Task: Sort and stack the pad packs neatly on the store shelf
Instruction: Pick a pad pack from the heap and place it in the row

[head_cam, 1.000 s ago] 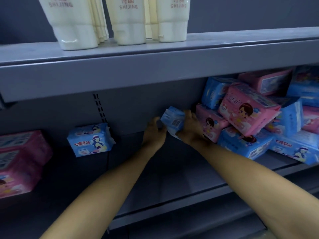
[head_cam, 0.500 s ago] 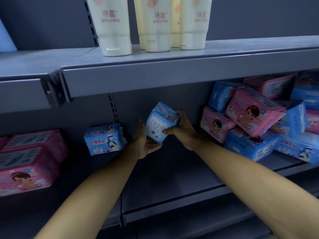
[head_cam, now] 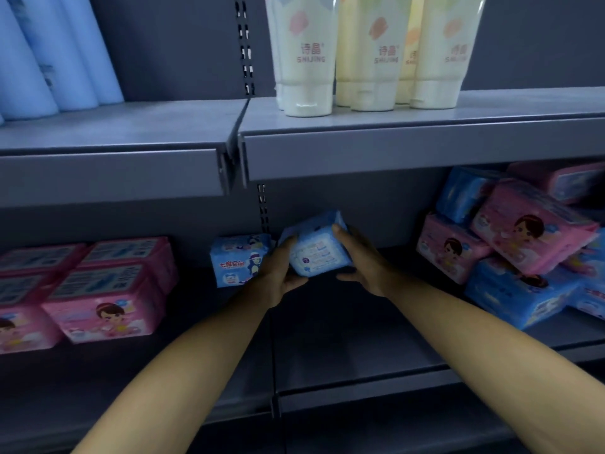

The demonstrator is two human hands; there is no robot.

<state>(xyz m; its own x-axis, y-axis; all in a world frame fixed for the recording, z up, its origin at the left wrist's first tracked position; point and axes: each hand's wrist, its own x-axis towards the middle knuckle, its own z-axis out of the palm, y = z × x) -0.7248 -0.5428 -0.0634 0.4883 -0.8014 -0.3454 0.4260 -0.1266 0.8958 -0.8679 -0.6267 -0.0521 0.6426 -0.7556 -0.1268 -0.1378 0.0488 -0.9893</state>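
A small blue pad pack [head_cam: 316,253] is held between both hands above the lower shelf [head_cam: 360,339], its printed back facing me. My left hand [head_cam: 278,273] grips its left side and my right hand [head_cam: 363,267] grips its right side and top. Just to its left another blue pad pack [head_cam: 237,262] stands upright against the back wall, close to my left hand. Pink pad packs [head_cam: 108,296] are stacked neatly at the left. A loose heap of pink and blue pad packs [head_cam: 523,247] lies at the right.
The upper shelf [head_cam: 393,139] overhangs the work area and carries several cream tubes [head_cam: 307,57] and blue rolls [head_cam: 49,60] at the far left. A slotted upright [head_cam: 263,208] runs down the back wall behind the held pack.
Both hands carried the blue pack leftward from the heap toward the standing blue pack and turned it flatter. The view shifted left, showing more of the pink stack.
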